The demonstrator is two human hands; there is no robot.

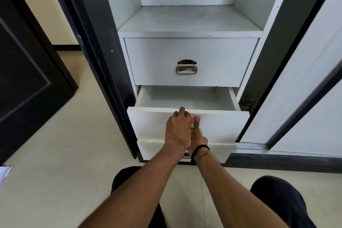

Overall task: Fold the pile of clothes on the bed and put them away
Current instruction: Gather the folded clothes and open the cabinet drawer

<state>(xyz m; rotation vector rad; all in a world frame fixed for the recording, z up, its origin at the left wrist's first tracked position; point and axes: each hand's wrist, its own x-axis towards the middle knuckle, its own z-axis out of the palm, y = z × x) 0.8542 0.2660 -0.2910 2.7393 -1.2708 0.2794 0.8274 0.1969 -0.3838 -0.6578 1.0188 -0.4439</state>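
Both forearms are seen nearest the lens, stretched forward from the bottom edge over two dark-clad knees [281, 201] and a pale tiled floor [55, 153]. Beyond them a white wardrobe [188, 20] is shown, framed by black sliding-door rails, with a sliding door [299, 87] pushed aside to the right and a dark room door [22, 72] standing at far left. An open shelf is seen in the upper part of the wardrobe, and three drawers are stacked below it. The top drawer [190, 52] is closed, and a metal handle [186, 67] is fixed at its middle. The middle drawer [222, 124] is pulled partly out, and its white inside is exposed with nothing seen in it. Only the front of the bottom drawer [218, 152] is visible, below the hands.

The left hand [178, 129] is laid against the front of the middle drawer, its fingers curled over the top edge. The right hand [199, 135] is held just beside it and touching it, thumb pointing up against the drawer front; its other fingers are hidden behind the left hand, so its grasp cannot be told. A black band [200, 149] is worn on the right wrist. A glint of metal is seen between the hands.

No clothes are in view; a scrap of pale printed material [4, 174] is seen at the left edge.
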